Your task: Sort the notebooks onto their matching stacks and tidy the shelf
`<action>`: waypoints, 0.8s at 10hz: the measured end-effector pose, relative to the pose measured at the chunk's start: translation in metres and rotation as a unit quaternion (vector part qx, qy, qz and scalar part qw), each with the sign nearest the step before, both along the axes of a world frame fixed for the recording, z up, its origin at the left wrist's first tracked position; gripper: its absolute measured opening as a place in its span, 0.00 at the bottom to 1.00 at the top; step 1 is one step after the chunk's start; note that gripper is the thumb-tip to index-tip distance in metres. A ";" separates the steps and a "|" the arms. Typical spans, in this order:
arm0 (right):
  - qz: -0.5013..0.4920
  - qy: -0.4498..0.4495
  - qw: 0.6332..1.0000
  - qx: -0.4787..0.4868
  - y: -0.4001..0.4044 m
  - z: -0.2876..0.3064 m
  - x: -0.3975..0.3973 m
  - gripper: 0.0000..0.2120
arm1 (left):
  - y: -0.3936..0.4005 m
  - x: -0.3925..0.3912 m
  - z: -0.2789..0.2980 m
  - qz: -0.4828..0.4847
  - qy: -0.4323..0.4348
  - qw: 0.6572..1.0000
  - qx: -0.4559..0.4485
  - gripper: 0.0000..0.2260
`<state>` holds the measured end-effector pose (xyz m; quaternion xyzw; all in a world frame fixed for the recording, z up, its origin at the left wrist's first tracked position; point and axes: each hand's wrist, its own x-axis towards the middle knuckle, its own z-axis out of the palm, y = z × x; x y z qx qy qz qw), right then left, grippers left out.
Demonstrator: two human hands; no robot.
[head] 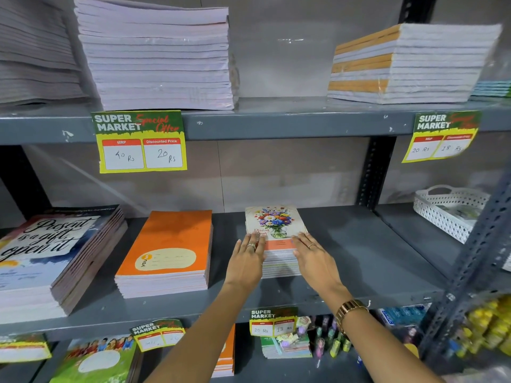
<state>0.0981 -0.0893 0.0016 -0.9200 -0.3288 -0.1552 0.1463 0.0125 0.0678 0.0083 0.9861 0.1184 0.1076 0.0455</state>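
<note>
Middle shelf, left to right: quote stack, far left; orange stack, just right of it; floral stack, centre. Left hand, fingers flat and open, pressed to floral stack's left side. Right hand, likewise open, against its right side. White basket, far right.

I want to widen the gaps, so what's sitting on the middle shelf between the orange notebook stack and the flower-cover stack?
Nothing: the head view shows bare grey shelf between the orange notebook stack and the flower-cover stack; only the left hand overhangs it.
</note>
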 end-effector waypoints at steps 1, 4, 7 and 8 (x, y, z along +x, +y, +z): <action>-0.005 -0.005 1.000 -0.012 0.001 -0.001 -0.001 0.21 | 0.001 0.000 -0.001 -0.006 -0.009 1.000 -0.008 0.25; -0.019 -0.027 0.999 -0.026 0.003 -0.004 -0.003 0.20 | 0.003 -0.004 0.004 -0.018 0.023 0.999 -0.015 0.25; -0.053 0.014 0.995 -0.082 0.006 0.002 -0.017 0.25 | 0.015 -0.022 0.021 -0.054 0.050 0.995 0.070 0.24; -0.058 0.004 0.993 -0.102 0.012 0.005 -0.027 0.27 | 0.026 -0.033 0.024 -0.044 0.023 0.996 0.071 0.25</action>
